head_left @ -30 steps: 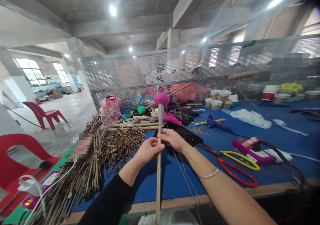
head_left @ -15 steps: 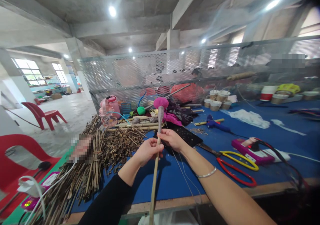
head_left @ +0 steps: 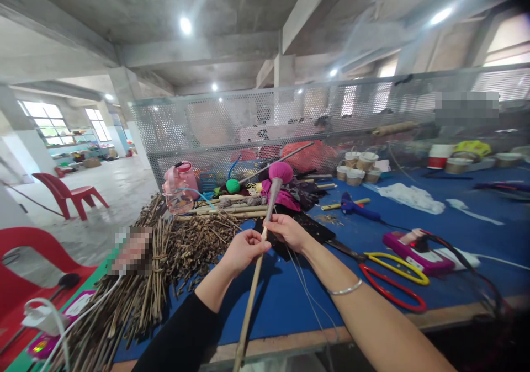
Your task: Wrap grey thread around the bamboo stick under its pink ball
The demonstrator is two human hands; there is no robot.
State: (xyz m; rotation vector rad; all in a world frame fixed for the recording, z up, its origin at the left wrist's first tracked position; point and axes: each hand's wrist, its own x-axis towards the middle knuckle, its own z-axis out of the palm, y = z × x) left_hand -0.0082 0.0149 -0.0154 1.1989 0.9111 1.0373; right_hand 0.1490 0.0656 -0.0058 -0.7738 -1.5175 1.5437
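Head view: long pale wooden stick (head_left: pixel 250 295) with grey-wrapped neck (head_left: pixel 273 196) and round magenta ball (head_left: pixel 280 171) on top, held tilted above blue-topped table (head_left: pixel 285 317)

Left hand (head_left: pixel 247 246): fingers clamped on stick
Right hand (head_left: pixel 290 232): fingers pinched just above, near neck's lower end

Left: heap of brown dried stalks (head_left: pixel 199 250)
Beyond: small green ball (head_left: pixel 233 186)
Right: metal scissors with red and yellow handles (head_left: pixel 359 256), blue glue gun (head_left: pixel 358 209)

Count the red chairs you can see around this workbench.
2. The farther red chair stands on the floor at left; the nearer red chair is cut off by the picture's left edge. Others might be hidden behind the perforated panel.
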